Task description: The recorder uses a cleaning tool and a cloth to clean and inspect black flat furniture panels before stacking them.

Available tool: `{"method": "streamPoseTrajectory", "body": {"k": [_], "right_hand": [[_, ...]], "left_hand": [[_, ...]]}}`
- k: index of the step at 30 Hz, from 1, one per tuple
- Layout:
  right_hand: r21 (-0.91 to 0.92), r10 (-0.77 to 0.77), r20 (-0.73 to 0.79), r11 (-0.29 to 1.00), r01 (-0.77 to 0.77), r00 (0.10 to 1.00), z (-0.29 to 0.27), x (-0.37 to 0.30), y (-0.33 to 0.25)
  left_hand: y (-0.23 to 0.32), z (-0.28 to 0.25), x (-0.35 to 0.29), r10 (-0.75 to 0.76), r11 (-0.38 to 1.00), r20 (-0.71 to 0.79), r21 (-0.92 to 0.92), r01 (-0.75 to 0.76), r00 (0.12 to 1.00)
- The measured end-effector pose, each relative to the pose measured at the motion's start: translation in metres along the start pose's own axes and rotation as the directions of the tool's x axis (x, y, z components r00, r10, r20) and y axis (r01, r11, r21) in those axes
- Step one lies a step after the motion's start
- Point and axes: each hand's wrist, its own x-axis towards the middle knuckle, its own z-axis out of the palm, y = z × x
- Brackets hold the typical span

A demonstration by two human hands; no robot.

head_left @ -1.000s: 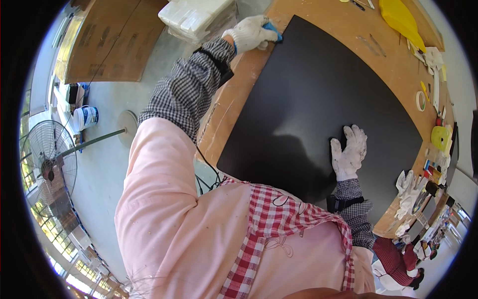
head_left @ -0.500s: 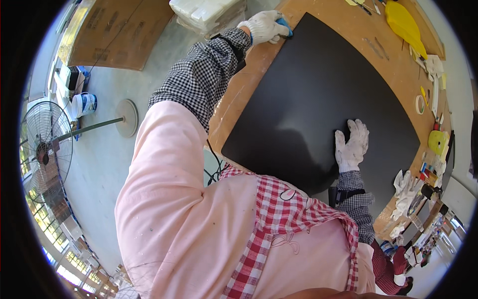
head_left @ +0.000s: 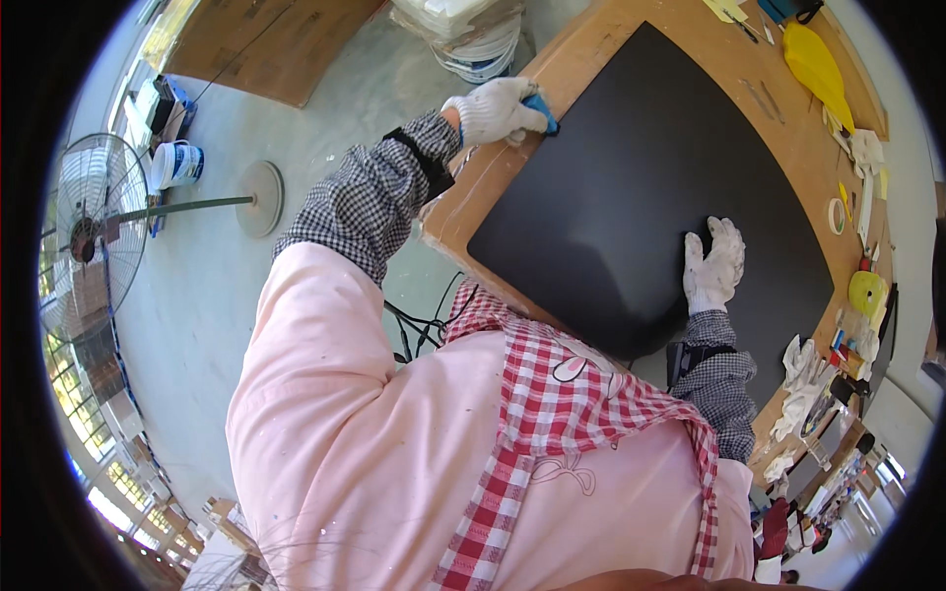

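Note:
A large black panel [head_left: 631,187] lies on the brown-topped workbench [head_left: 581,69]. At the panel's upper left edge, my left hand [head_left: 493,110] in a white knitted glove is closed round a small blue pad-like piece [head_left: 541,114]; whether it is a cloth or a scraper cannot be made out. The blue piece touches the panel's edge. My gloved right hand [head_left: 715,264] rests flat on the panel's right half, fingers stretched out and holding nothing.
A yellow curved piece [head_left: 816,74], a tape roll [head_left: 837,216], a yellow tape measure [head_left: 867,293] and white gloves [head_left: 803,369] lie along the bench's far right side. A standing fan [head_left: 89,236], bucket [head_left: 177,164] and large cardboard box [head_left: 261,44] stand on the left.
My left hand has slid with the blue piece down along the panel's left edge, nearer to me. My right hand stays flat on the panel. The view has shifted slightly.

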Motion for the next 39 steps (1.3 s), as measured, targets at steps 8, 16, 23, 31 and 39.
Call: {"method": "streamPoseTrajectory", "body": {"k": [8, 16, 23, 31, 39], "right_hand": [[-0.001, -0.007, 0.006, 1.000, 0.007, 1.000, 0.000, 0.003, 0.002], [0.014, 0.015, 0.030, 1.000, -0.016, 0.999, -0.002, 0.001, -0.002], [-0.009, 0.006, 0.025, 1.000, -0.006, 1.000, 0.001, 0.003, 0.003], [-0.016, -0.084, -0.079, 0.996, 0.083, 0.993, 0.002, 0.005, 0.003], [0.028, -0.040, -0.026, 0.999, 0.041, 0.999, -0.002, 0.005, -0.001]], "left_hand": [[-0.003, -0.005, -0.008, 0.088, 0.996, -0.094, -0.018, -0.090, 0.992], [0.038, -0.006, 0.041, 0.050, 0.995, -0.096, 0.090, -0.042, 0.994], [0.001, 0.003, 0.021, 0.039, 0.991, -0.028, 0.128, -0.035, 0.999], [-0.019, 0.013, -0.078, -0.063, 0.997, -0.037, -0.048, 0.061, 0.997], [-0.048, 0.033, -0.162, -0.169, 0.985, -0.102, -0.037, 0.166, 0.980]]}}
